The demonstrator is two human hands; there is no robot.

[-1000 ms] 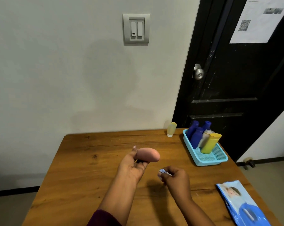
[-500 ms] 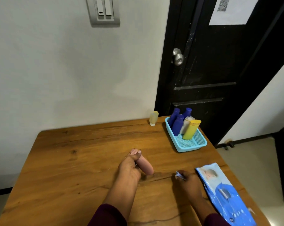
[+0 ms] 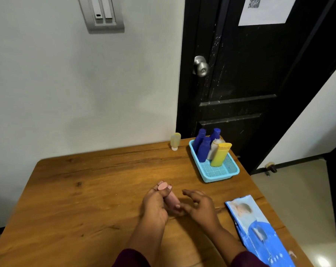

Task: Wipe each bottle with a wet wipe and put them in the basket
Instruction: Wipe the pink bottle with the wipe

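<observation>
My left hand is shut on a pink bottle, which tilts with its flat end up and its lower end near the wooden table. My right hand is just right of the bottle, fingers spread, fingertips at its lower end; no wipe shows in it. The light-blue basket at the back right holds blue bottles, a pale grey bottle and a yellow bottle. A small pale yellow bottle stands on the table left of the basket, by the wall.
A blue pack of wet wipes lies at the table's right edge, near my right hand. Behind the basket is a black door with a metal knob. A white wall runs along the table's far edge.
My left hand has lowered the pink bottle to the table and turned it end-up. My right hand, which pinched a small wipe near the pack, moved left to the bottle and spread its fingers.
</observation>
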